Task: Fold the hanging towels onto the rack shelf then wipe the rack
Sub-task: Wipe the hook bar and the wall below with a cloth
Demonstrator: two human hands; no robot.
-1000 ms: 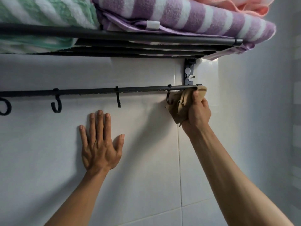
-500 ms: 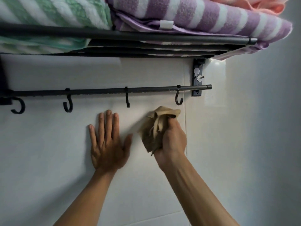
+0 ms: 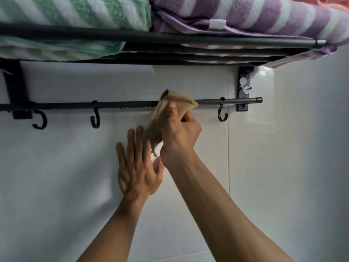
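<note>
A black wall rack has a top shelf (image 3: 170,37) and a lower rail (image 3: 117,105) with hooks. Folded on the shelf lie a green-and-white striped towel (image 3: 79,12), a purple-and-white striped towel (image 3: 264,14) and an orange towel (image 3: 336,1) at the top right corner. My right hand (image 3: 180,133) grips a tan cloth (image 3: 171,105) and presses it around the rail near its middle. One hook there is hidden by the cloth. My left hand (image 3: 138,165) lies flat on the white tiled wall just below, fingers spread, holding nothing.
Black hooks hang from the rail at the left (image 3: 40,120), centre-left (image 3: 95,118) and right (image 3: 222,113). Mounting brackets stand at the left (image 3: 17,87) and right (image 3: 244,86). A side wall (image 3: 311,148) closes the corner on the right.
My right hand left the rail's right end, dropped below it, then rose to the rail's middle with the cloth. The left hand has stayed flat on the wall.
</note>
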